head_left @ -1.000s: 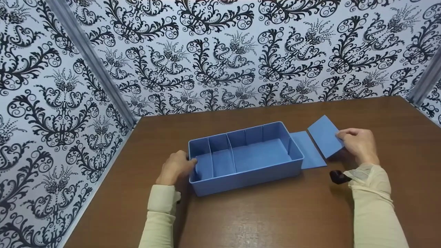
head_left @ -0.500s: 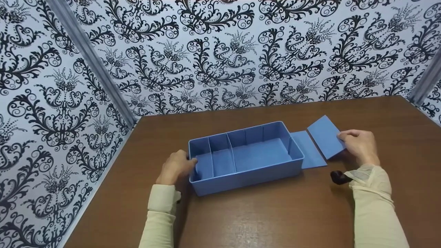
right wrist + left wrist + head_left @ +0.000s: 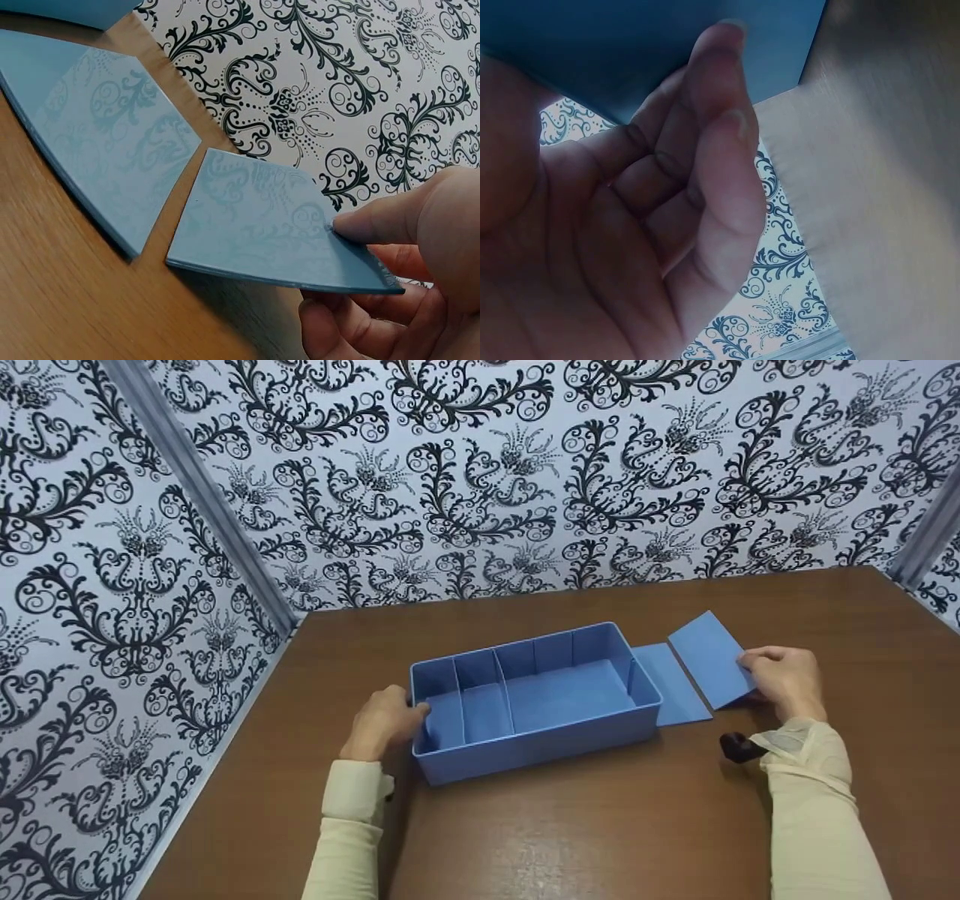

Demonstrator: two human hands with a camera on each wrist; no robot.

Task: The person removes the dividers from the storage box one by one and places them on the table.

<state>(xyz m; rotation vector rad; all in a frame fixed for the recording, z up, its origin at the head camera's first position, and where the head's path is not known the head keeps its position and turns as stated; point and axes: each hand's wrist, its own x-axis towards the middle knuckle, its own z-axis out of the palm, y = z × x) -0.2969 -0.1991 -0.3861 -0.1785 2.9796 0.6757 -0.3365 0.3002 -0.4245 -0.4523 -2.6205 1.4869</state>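
A blue plastic box (image 3: 540, 754) with upright dividers (image 3: 480, 697) stands on the table. My left hand (image 3: 384, 722) grips its left end wall, thumb over the rim inside and fingers outside; the left wrist view shows those fingers curled against the wall (image 3: 772, 45). On the right, my right hand (image 3: 786, 679) pinches a flat blue panel (image 3: 712, 660) by its outer edge, thumb on top and fingers beneath. That panel is tilted, its held side raised off the table. Another flat blue panel (image 3: 105, 127) lies between it and the box, a narrow gap separating the two panels.
The brown wooden table (image 3: 570, 832) runs back to a wall (image 3: 495, 510) covered in black-and-white scroll pattern. A second patterned wall (image 3: 112, 607) rises at the left. A dark camera (image 3: 741, 747) sits at the right wrist.
My right hand has shifted slightly toward me and to the right, the pinched panel's held corner moving with it. The left hand and the box hold their place.
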